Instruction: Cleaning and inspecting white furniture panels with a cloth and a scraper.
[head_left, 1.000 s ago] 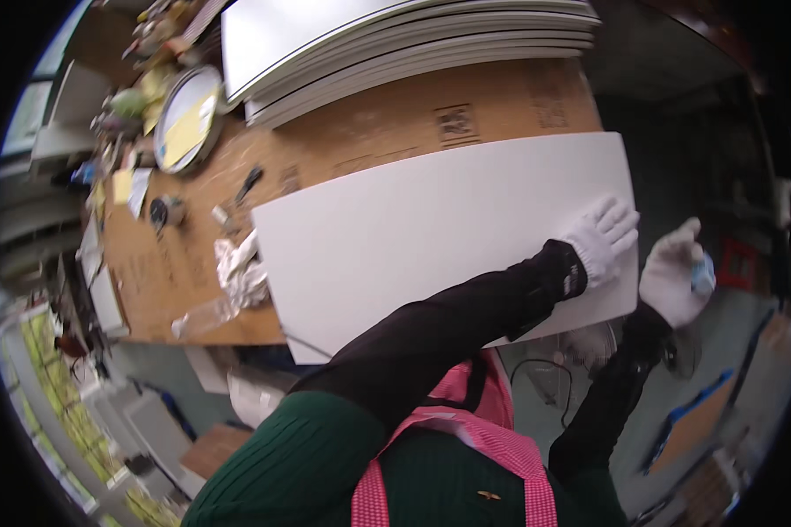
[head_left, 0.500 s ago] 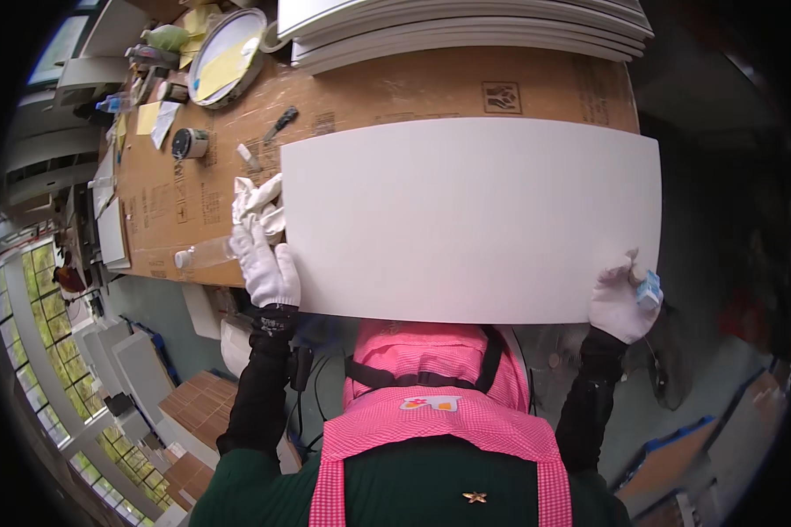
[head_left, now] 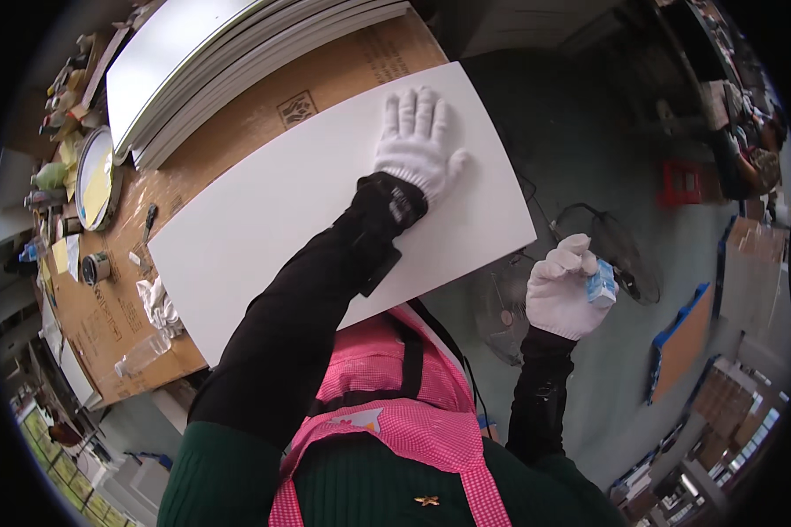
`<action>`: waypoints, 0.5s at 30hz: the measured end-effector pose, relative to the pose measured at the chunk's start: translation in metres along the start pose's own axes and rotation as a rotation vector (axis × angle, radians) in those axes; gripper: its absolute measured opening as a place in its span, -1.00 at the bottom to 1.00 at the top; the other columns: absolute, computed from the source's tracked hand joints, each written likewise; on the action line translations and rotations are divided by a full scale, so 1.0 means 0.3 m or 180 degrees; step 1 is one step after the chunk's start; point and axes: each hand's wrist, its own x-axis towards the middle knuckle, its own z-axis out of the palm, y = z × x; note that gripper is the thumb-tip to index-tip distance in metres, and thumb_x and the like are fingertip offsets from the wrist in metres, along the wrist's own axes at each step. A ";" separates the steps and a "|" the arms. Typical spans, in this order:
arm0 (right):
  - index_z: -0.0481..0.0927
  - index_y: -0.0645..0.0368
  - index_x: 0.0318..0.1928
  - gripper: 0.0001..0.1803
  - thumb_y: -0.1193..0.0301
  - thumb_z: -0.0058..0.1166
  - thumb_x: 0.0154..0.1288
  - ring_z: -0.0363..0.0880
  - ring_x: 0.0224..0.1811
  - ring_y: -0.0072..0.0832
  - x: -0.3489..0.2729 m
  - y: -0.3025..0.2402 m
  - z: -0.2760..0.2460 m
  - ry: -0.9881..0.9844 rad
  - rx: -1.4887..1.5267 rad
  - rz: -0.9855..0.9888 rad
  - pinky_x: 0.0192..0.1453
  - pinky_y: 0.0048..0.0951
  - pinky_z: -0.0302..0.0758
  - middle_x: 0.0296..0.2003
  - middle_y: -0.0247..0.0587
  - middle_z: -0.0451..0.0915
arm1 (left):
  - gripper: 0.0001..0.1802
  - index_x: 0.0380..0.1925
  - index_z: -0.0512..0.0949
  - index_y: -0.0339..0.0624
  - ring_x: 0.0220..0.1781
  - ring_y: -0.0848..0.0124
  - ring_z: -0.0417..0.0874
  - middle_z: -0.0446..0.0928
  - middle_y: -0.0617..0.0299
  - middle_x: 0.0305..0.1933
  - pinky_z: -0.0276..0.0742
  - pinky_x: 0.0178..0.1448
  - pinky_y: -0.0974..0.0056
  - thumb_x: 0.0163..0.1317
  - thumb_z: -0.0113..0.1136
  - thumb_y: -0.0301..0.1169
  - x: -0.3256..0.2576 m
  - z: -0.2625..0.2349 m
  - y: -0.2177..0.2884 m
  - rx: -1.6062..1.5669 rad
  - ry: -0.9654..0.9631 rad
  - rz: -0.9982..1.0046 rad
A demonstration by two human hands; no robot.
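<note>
My left hand (head_left: 415,145), in a white glove, lies flat on a large white panel (head_left: 246,215), fingers spread near its far right part. The panel rests on the cardboard-covered table, and its right end reaches past the table's edge. To the right of the panel, my gloved right hand (head_left: 561,294) is raised with its fingers curled. It holds a small blue-and-white block (head_left: 601,284) that sticks out on its right side. My left forearm crosses over the panel and hides part of it.
A stack of white panels (head_left: 180,114) stands at the table's far side. To the left lie a crumpled white cloth (head_left: 159,307), a clear plastic bottle (head_left: 142,353), a small dark jar (head_left: 95,268) and a black-handled tool (head_left: 150,218). Off the right side stands a round fan (head_left: 620,250).
My left hand has moved from the panel's left edge to its far right part. My right hand has left the panel's edge with the block, and the view has turned right.
</note>
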 end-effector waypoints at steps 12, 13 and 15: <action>0.58 0.29 -0.15 -0.62 0.26 0.28 0.13 0.57 -0.01 -0.30 -0.069 -0.232 -0.024 0.0285 0.0073 -0.0772 0.06 -0.31 0.48 0.17 -0.07 0.52 | -0.81 -0.15 0.63 -0.27 -0.31 0.24 0.69 0.64 0.04 -0.36 0.61 -0.18 0.29 0.33 0.19 -0.39 -0.399 0.012 0.362 -0.4487 -0.1217 0.2211; 0.57 0.29 -0.17 -0.61 0.30 0.30 0.05 0.58 -0.05 -0.30 -0.072 -0.253 -0.030 0.0455 0.0211 -0.0792 0.02 -0.32 0.49 0.11 -0.08 0.55 | -0.71 0.00 0.62 -0.22 -0.06 0.21 0.73 0.69 0.05 -0.07 0.61 0.05 0.28 0.37 0.18 -0.31 -0.278 -0.186 0.312 -0.3701 -0.0936 0.1271; 0.56 0.29 -0.16 -0.58 0.27 0.27 0.02 0.59 -0.09 -0.27 -0.053 -0.246 -0.027 0.0511 0.0094 -0.0838 -0.03 -0.31 0.49 0.04 -0.08 0.58 | -0.50 0.19 0.54 -0.14 0.12 0.15 0.64 0.57 -0.05 0.16 0.56 0.15 0.10 0.27 0.27 -0.22 -0.181 -0.107 0.149 -0.3077 0.0114 -0.0557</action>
